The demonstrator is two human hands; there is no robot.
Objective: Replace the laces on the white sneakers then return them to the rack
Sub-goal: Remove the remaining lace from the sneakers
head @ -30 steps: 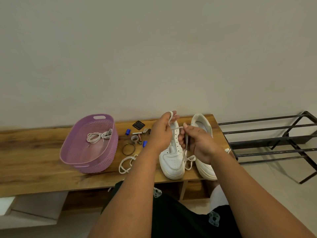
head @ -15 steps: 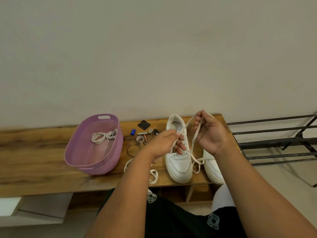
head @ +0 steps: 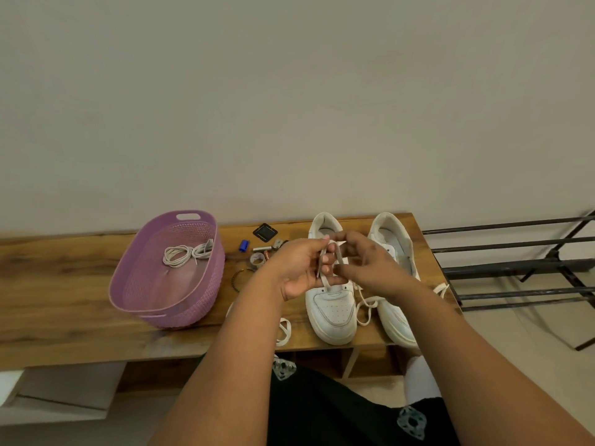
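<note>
**Learner:** What do my fingers have hold of?

**Instructor:** Your left hand (head: 297,268) pinches one run of the flat white lace (head: 325,272) between thumb and fingertips, and your right hand (head: 367,265) pinches a second run just beside it. Both hands meet above the throat of the left sneaker (head: 333,312). Which eyelet the lace leaves cannot be told, as your hands cover the upper rows.

**Learner:** Where is that shoe?

**Instructor:** It stands toe towards you on the wooden bench (head: 64,300), just beside the right sneaker (head: 394,320). A slack loop of lace lies between the two toes.

**Learner:** How should I work the step?

**Instructor:** Judged from the grip, you are drawing the lace out of this shoe. Keep each pinch close to the eyelets, pull one crossing at a time, and let the shoe stay flat on the bench so that it does not tip.

**Learner:** And what lies further out?

**Instructor:** The loose lace (head: 284,333) lies at the near edge of the bench, the coiled laces (head: 183,254) sit in the purple basket (head: 167,317), and the metal rack (head: 515,272) stands to your right, well apart.
</note>
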